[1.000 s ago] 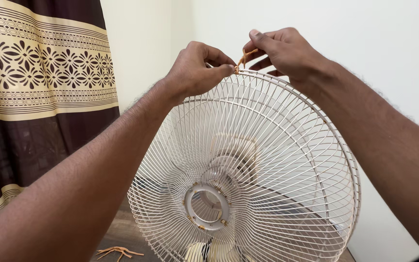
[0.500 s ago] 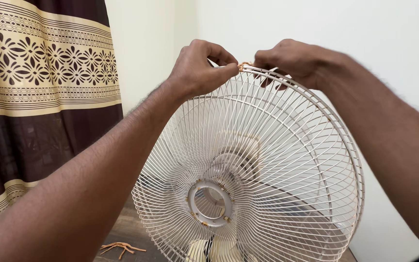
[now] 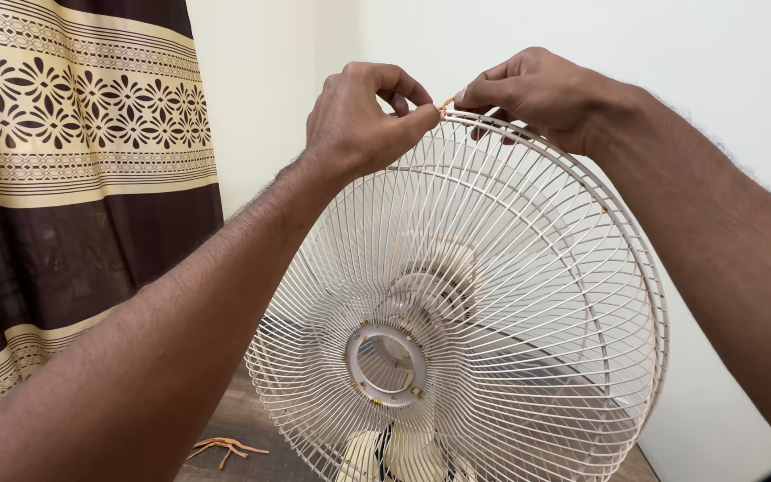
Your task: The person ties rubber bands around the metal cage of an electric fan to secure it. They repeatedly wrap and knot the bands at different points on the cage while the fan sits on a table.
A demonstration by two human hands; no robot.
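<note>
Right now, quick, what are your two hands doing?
Left hand: closed, pinching a small orange tie at the fan guard rim.
Right hand: closed, pinching the same tie at the rim.

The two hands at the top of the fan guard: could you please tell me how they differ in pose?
The left hand is curled almost into a fist, pinching the small orange tie from the left; the right hand lies flatter, fingers draped over the fan guard rim. The left forearm comes from lower left, the right from lower right. Both meet at the tie.
</note>
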